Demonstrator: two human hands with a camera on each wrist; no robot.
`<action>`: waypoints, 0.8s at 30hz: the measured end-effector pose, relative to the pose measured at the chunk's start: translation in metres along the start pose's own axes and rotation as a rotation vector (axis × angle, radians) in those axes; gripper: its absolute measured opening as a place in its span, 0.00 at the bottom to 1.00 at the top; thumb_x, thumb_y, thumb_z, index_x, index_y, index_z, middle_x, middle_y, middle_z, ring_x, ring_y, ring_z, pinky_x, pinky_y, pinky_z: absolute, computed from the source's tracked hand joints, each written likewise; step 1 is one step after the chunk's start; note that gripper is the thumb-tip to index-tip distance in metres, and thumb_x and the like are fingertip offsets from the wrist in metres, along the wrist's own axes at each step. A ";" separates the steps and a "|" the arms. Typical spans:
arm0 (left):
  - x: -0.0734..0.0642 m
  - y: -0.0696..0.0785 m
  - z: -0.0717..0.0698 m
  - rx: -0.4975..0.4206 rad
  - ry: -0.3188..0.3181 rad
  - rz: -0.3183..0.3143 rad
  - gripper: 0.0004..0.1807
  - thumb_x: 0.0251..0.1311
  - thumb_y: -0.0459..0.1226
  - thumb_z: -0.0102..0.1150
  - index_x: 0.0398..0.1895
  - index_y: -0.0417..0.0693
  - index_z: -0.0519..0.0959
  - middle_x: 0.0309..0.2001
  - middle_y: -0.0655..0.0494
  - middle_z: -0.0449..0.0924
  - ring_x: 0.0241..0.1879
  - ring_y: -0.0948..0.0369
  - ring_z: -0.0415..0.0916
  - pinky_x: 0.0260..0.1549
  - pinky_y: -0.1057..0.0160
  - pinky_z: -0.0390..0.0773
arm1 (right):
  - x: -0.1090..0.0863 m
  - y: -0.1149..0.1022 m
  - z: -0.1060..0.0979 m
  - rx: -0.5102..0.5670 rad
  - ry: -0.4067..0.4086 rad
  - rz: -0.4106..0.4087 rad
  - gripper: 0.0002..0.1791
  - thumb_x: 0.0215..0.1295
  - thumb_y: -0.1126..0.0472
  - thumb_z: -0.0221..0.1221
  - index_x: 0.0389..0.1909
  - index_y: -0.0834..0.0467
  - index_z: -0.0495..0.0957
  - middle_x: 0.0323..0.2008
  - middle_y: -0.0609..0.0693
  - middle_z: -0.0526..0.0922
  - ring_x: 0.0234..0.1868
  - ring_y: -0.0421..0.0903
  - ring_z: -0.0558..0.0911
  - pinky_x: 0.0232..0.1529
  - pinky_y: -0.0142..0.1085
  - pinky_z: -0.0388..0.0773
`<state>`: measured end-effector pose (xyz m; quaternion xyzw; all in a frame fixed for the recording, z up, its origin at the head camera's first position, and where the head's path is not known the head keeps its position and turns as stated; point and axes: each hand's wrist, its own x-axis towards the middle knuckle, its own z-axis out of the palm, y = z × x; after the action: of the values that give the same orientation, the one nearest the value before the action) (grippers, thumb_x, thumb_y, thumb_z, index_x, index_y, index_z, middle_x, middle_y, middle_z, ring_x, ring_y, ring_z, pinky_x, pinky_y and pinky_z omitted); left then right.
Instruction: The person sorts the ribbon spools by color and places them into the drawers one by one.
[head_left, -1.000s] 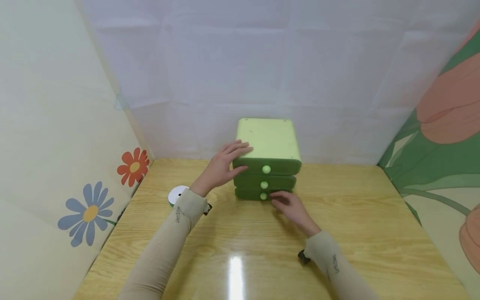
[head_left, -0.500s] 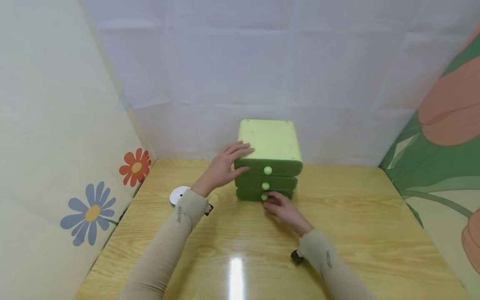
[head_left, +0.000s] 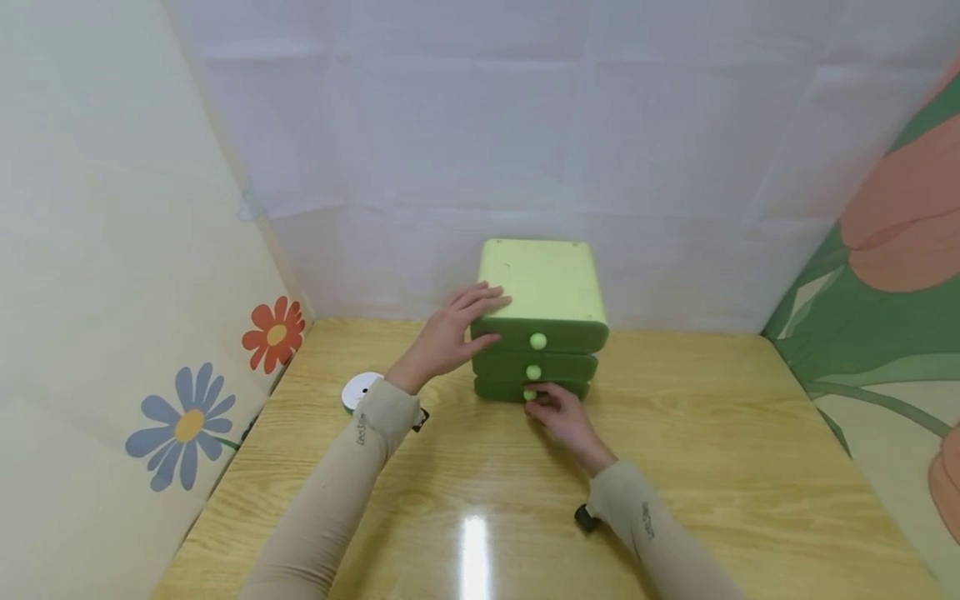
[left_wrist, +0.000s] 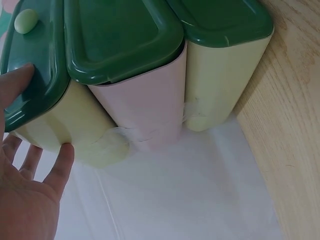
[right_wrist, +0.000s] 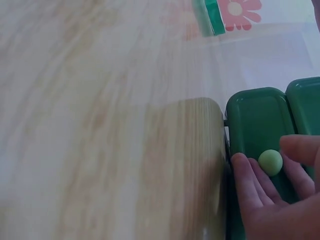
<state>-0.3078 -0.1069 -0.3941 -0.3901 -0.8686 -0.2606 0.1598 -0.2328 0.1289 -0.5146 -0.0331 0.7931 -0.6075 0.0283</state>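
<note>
A small cabinet (head_left: 543,279) with a pale yellow-green top and three stacked dark green drawers stands at the back of the table. My left hand (head_left: 450,329) rests on its upper left corner, fingers spread over the top and thumb against the top drawer front (left_wrist: 45,65). At the bottom drawer (right_wrist: 260,120), my right hand (head_left: 564,421) has its fingertips around the pale green round knob (right_wrist: 270,162). The head view shows that knob partly covered by these fingers. Cream and pink side walls (left_wrist: 145,110) of the cabinet appear in the left wrist view.
A white round disc-shaped thing (head_left: 362,390) with a green edge lies left of the cabinet, beside the left sleeve. Behind the wood-grain table (head_left: 712,433) hangs a white cloth (head_left: 450,125). Flower-patterned panels (head_left: 97,250) stand at both sides.
My right hand has moved left along the bottom drawer front to its knob, and its fingers have closed around it. The left hand stays on the cabinet corner.
</note>
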 end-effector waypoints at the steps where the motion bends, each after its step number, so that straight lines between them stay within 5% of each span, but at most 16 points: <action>1: 0.000 0.000 0.000 -0.001 0.002 0.002 0.33 0.69 0.45 0.67 0.76 0.58 0.70 0.76 0.57 0.67 0.80 0.54 0.55 0.78 0.47 0.61 | 0.000 0.000 0.000 0.001 0.008 -0.006 0.18 0.69 0.69 0.63 0.58 0.68 0.80 0.46 0.64 0.87 0.44 0.49 0.87 0.49 0.36 0.84; 11: -0.001 -0.001 0.002 -0.001 0.014 0.006 0.32 0.69 0.45 0.67 0.75 0.57 0.71 0.76 0.56 0.68 0.80 0.53 0.56 0.77 0.47 0.62 | 0.000 0.004 0.002 0.008 0.058 -0.061 0.12 0.67 0.73 0.64 0.50 0.69 0.85 0.36 0.65 0.89 0.40 0.52 0.88 0.41 0.25 0.82; 19: -0.001 -0.004 0.004 -0.002 0.019 0.019 0.33 0.69 0.45 0.67 0.76 0.58 0.70 0.76 0.57 0.68 0.80 0.54 0.56 0.77 0.48 0.62 | 0.000 0.004 0.003 0.035 0.083 -0.040 0.09 0.67 0.72 0.65 0.46 0.70 0.86 0.37 0.66 0.89 0.35 0.45 0.89 0.39 0.29 0.86; 24: 0.000 -0.004 0.003 -0.002 0.021 0.018 0.33 0.69 0.45 0.67 0.76 0.58 0.70 0.76 0.57 0.67 0.80 0.54 0.55 0.77 0.48 0.62 | 0.000 0.002 0.004 0.078 0.086 -0.029 0.09 0.68 0.70 0.65 0.46 0.72 0.86 0.38 0.68 0.89 0.36 0.51 0.90 0.39 0.36 0.88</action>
<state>-0.3105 -0.1073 -0.3981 -0.3953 -0.8631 -0.2639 0.1707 -0.2320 0.1256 -0.5174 -0.0173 0.7687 -0.6393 -0.0133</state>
